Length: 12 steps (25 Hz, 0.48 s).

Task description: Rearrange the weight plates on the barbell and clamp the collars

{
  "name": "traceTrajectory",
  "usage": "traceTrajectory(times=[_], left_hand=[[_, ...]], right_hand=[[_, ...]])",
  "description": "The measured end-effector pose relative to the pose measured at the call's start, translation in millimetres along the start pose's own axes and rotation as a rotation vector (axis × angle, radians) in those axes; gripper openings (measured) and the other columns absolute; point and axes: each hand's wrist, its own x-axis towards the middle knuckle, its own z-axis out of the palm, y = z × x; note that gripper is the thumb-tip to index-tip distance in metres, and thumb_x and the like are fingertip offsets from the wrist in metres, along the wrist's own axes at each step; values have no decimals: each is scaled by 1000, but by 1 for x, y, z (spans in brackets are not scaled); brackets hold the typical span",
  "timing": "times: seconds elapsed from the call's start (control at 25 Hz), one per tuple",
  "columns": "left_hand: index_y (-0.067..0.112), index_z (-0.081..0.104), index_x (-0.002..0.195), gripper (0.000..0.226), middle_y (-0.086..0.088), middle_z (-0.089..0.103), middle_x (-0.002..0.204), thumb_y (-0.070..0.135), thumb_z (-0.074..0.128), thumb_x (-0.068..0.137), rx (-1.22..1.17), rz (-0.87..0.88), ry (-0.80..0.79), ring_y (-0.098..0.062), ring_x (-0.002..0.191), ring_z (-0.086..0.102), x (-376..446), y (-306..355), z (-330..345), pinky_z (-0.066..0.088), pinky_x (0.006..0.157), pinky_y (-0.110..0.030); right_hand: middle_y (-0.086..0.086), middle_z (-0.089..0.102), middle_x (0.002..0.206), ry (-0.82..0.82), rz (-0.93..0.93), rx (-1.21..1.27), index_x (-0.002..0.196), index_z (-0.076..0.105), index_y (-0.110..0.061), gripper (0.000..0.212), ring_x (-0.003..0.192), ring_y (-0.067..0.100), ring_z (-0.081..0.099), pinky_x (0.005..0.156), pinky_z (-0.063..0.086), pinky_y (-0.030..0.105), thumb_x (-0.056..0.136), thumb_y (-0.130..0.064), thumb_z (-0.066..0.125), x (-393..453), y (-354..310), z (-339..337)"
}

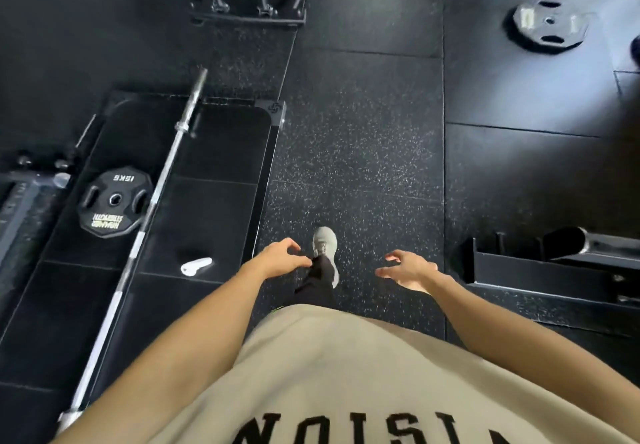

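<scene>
Your left hand (pixel 282 256) and right hand (pixel 408 270) hang empty, fingers loosely spread. The bare barbell (pixel 145 221) lies on the platform (pixel 214 152), touching the 15 kg plate (pixel 114 201); a white collar (pixel 196 265) rests nearby; a second plate (pixel 549 24) lies well apart.

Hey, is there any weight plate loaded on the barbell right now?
No, the barbell lies bare on the floor, with one plate flat beside it and another plate far off.

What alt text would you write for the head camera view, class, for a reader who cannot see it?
A person walks across a dark gym floor with both hands empty, left hand and right hand open in front. To their left a bare barbell lies on a black platform beside a weight plate and a white collar; another plate lies far right.
</scene>
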Motion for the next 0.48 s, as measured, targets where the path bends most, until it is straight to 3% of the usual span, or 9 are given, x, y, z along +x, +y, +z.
traceTrajectory(times=[0.2, 0.36, 0.48], left_hand=[[27, 52, 133, 65, -7, 47, 144, 56, 73, 79, 95, 55, -62, -23, 128, 48, 121, 102, -120, 40, 93, -34], [26, 53, 132, 65, -5, 49, 141, 57, 73, 78, 188, 115, -89, -17, 112, 50, 199, 204, -213, 40, 91, -33], [27, 53, 130, 63, -5, 48, 141, 56, 73, 78, 239, 148, -116, -15, 106, 46, 254, 273, -251, 37, 87, -32]], right_hand=[[-5, 63, 128, 51, 80, 27, 135, 50, -32, 59, 125, 23, 51, 105, 26, 43, 85, -60, 59, 102, -51, -123], [-5, 61, 131, 161, 114, 115, 133, 53, -33, 58, 124, 21, 53, 105, 29, 41, 82, -60, 60, 166, -83, -231], [-5, 62, 130, 157, 161, 166, 133, 52, -33, 59, 124, 22, 53, 105, 30, 42, 81, -61, 60, 215, -88, -287]])
